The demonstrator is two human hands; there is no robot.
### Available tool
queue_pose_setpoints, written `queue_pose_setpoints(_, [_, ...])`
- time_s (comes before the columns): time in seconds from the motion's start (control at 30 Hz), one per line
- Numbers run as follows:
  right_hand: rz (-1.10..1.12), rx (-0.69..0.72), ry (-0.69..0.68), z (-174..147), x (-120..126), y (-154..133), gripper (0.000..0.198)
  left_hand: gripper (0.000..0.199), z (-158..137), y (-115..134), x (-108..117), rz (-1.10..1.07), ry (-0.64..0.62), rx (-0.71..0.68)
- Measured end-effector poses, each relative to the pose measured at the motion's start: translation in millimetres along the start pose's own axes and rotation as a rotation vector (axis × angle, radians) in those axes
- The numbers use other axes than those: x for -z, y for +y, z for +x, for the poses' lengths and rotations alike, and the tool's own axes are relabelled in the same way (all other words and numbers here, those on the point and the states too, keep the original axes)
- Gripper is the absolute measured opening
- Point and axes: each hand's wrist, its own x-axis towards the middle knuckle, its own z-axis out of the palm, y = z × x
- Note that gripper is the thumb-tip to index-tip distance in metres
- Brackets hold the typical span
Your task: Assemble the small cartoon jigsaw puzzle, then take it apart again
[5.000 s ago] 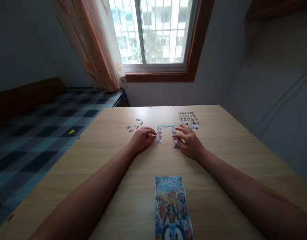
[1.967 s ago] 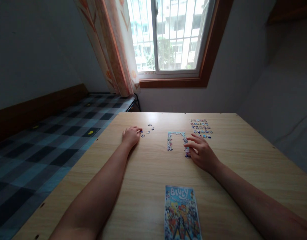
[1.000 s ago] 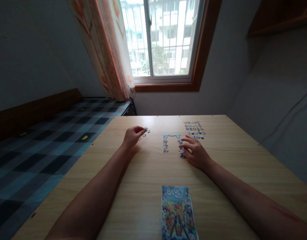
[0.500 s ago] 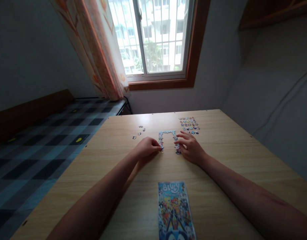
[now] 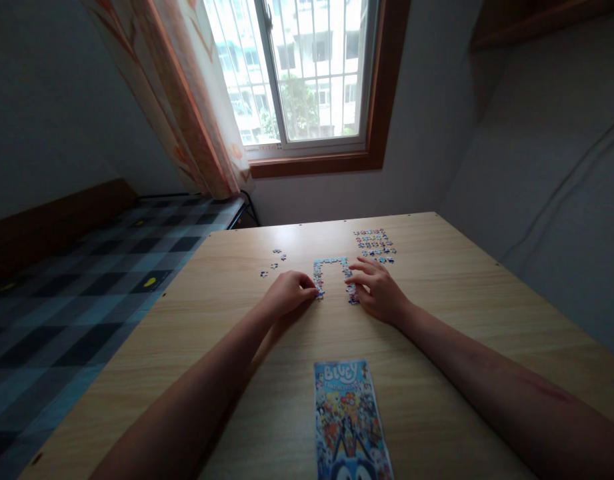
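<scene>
A partly joined jigsaw frame (image 5: 331, 261) lies on the wooden table, made of a top row and two side columns. At the lower end of its left column, my left hand (image 5: 291, 293) is closed in a pinch on a small puzzle piece (image 5: 320, 294). My right hand (image 5: 381, 288) rests along the right column (image 5: 353, 293), fingers spread and fingertips touching or just over its edge. Between the two columns the bare tabletop shows. Part of the right column is hidden by my fingers.
Loose pieces stand in rows (image 5: 375, 239) at the back right. Several others (image 5: 275, 265) lie scattered at the left. A Bluey picture sheet (image 5: 351, 420) lies near me on the table (image 5: 267, 427). Left of it is a bed with a checked cover (image 5: 111, 287); a window (image 5: 311, 73) is beyond.
The whole view has shifted slightly. My left hand keeps its pinch at the left column's lower end, where the piece now sits turned a little. My right hand stays at the right column.
</scene>
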Motion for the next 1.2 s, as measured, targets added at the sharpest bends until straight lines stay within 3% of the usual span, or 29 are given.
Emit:
queue_pose_setpoints(0.1, [0.000,-0.001,0.003,0,-1,1,0.028,0.009,2,-3,0,-0.012,0.058,-0.124])
queue_pose_setpoints(0.27, [0.001,-0.007,-0.005,0,0,0,0.028,0.006,3,-15,-5,0.031,0.203,-0.517])
queue_pose_setpoints(0.4, [0.001,-0.014,-0.008,0,0,-1,0.028,0.005,2,-23,-8,-0.009,0.181,-0.621])
queue_pose_setpoints(0.57, [0.009,-0.019,-0.009,0,0,-1,0.029,0.012,2,-26,-7,-0.028,0.047,-0.604])
queue_pose_setpoints(0.83, [0.002,-0.022,-0.003,0,0,-1,0.028,0.013,-1,-21,-3,-0.095,-0.003,-0.506])
queue_pose_setpoints(1.2, [-0.001,-0.006,-0.001,0,0,0,0.030,0.013,0,-25,-6,-0.161,-0.013,-0.513])
